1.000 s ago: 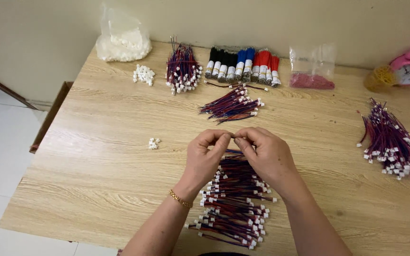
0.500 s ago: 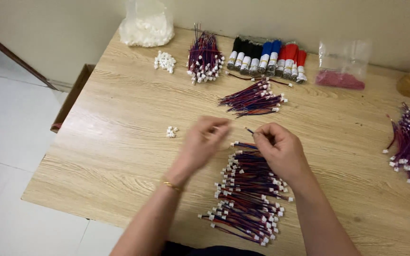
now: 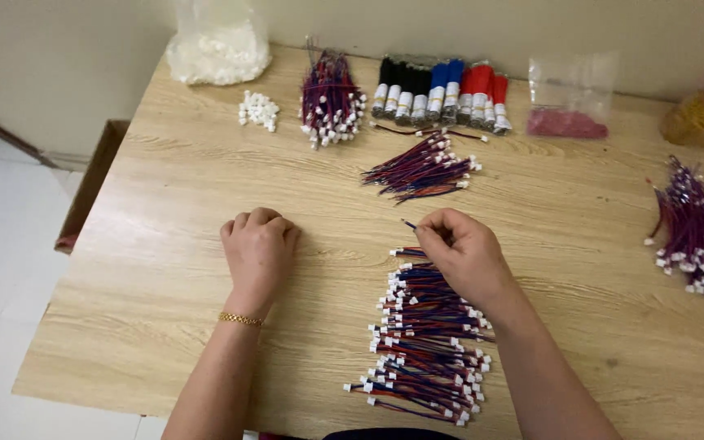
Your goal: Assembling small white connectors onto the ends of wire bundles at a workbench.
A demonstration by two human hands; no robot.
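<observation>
Wire lead (image 3: 408, 222) pinched in right hand (image 3: 462, 253) grip, tip protruding left, above near wire pile (image 3: 425, 334) on tabletop (image 3: 165, 204). Left hand (image 3: 258, 244) fisted on tabletop; contents cannot tell. Judged step: connector fitting. Loose connectors (image 3: 258, 110) far off.

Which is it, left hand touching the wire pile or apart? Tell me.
Apart. The head view shows bare table between the left hand and the wire pile.
</observation>
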